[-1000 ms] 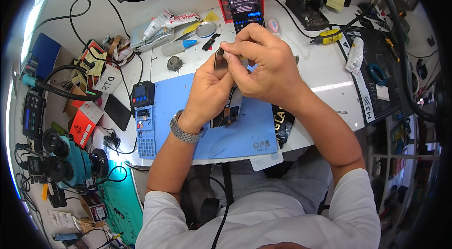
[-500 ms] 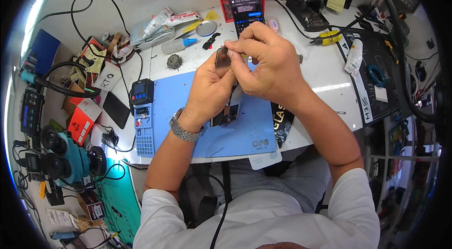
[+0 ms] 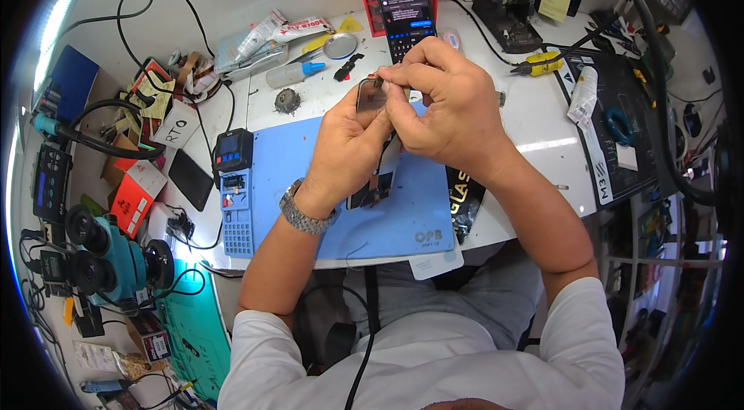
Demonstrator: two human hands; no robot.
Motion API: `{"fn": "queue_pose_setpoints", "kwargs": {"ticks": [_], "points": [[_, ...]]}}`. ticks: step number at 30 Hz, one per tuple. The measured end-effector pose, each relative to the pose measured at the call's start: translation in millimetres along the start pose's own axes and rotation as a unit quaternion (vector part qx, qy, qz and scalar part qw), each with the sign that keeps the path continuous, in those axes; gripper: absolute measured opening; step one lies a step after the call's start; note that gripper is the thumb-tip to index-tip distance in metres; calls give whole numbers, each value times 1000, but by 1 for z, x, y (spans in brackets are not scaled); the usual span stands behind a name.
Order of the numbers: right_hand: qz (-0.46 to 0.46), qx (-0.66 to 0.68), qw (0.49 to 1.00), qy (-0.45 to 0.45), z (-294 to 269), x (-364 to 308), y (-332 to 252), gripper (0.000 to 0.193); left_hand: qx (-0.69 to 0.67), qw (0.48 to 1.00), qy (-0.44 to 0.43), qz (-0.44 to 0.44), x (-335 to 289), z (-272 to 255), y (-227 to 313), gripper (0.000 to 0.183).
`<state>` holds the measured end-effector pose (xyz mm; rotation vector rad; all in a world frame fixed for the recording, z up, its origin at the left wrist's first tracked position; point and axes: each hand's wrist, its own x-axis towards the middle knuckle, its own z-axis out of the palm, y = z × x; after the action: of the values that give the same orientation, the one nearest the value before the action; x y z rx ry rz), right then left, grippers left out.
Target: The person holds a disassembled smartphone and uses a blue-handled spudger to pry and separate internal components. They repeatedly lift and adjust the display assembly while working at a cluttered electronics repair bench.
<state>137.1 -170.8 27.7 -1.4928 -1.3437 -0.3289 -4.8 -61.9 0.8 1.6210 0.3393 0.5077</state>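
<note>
Above the blue work mat (image 3: 418, 208), my left hand (image 3: 339, 148) is wrapped round a slim phone (image 3: 370, 98) that looks partly taken apart. Its reflective upper end rises past my left thumb. Its lower end, with dark and light patches, shows beneath the hand. My right hand (image 3: 453, 111) is closed in a pinch at the phone's upper corner. Whatever lies between thumb and index finger is too small and too covered to make out. A metal-banded watch sits on my left wrist.
Behind my hands a lit phone (image 3: 403, 15) leans on a red box (image 3: 364, 11). A blue-capped bottle (image 3: 291, 75) and a round wire cleaning ball (image 3: 287, 102) lie left of it. A blue tool with a screen (image 3: 234, 150) borders the mat. A teal microscope (image 3: 116, 263) stands left.
Both hands and the held phone have shifted slightly to the right. My right hand's pinch stays at the phone's upper corner.
</note>
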Motion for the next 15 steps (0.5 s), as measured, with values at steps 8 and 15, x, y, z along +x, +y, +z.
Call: {"fn": "queue_pose_setpoints", "kwargs": {"ticks": [8, 15], "points": [[-2, -16, 1000, -7, -2, 0, 2, 17, -50, 997, 33, 47, 3, 10, -3, 36], [-14, -16, 1000, 5, 1, -2, 0, 16, 4, 999, 15, 33, 0, 3, 0, 35]]}}
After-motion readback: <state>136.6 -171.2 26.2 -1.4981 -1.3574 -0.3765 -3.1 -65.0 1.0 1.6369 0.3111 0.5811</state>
